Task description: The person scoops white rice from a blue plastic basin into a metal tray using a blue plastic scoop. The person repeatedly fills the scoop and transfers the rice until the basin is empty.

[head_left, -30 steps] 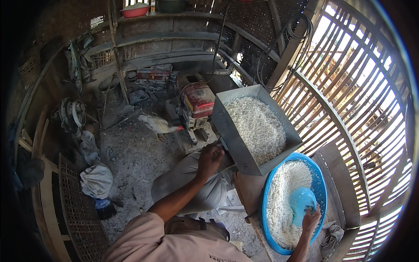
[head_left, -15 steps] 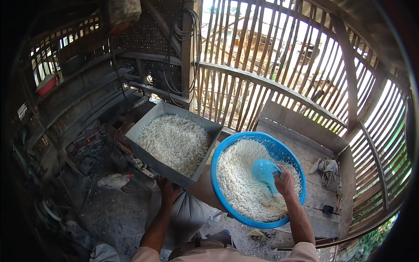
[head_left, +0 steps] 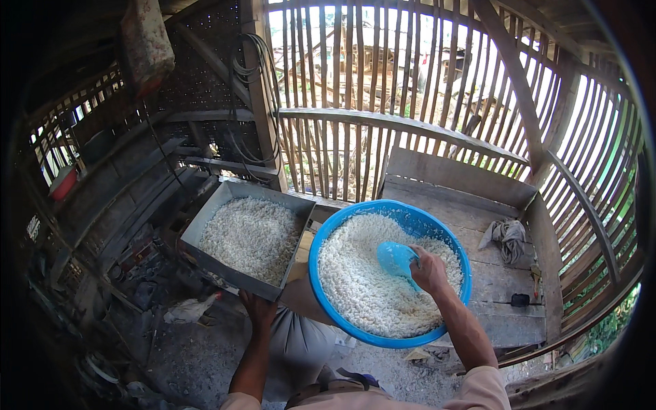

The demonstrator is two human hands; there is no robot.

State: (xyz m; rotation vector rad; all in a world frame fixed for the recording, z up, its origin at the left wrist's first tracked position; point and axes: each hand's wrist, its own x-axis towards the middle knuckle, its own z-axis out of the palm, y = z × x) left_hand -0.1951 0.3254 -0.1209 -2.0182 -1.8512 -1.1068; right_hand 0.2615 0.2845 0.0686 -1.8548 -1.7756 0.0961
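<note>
My right hand [head_left: 429, 269] is closed round the handle of a light blue plastic dipper [head_left: 395, 259], whose bowl rests among white, rice-like grains [head_left: 369, 290]. They fill much of a large blue basin [head_left: 318, 287], leaving its far right wall bare. To the left stands a rectangular metal hopper tray [head_left: 197, 217], holding more of the same grains [head_left: 249, 239]. Against the tray's near edge is my left hand [head_left: 258, 309]; its fingers pass partly under the tray, so their grip is hidden.
The basin sits beside a wooden plank bench [head_left: 492, 294], where a grey cloth [head_left: 507, 240] lies. A white chicken [head_left: 191, 309] is on the floor at left. A slatted wall [head_left: 403, 123] closes the far side. Coiled cable [head_left: 256, 68] hangs on a post.
The whole view has shifted, so tray and basin appear farther left. My right hand still holds the dipper in the grains, and my left hand stays at the tray's near edge.
</note>
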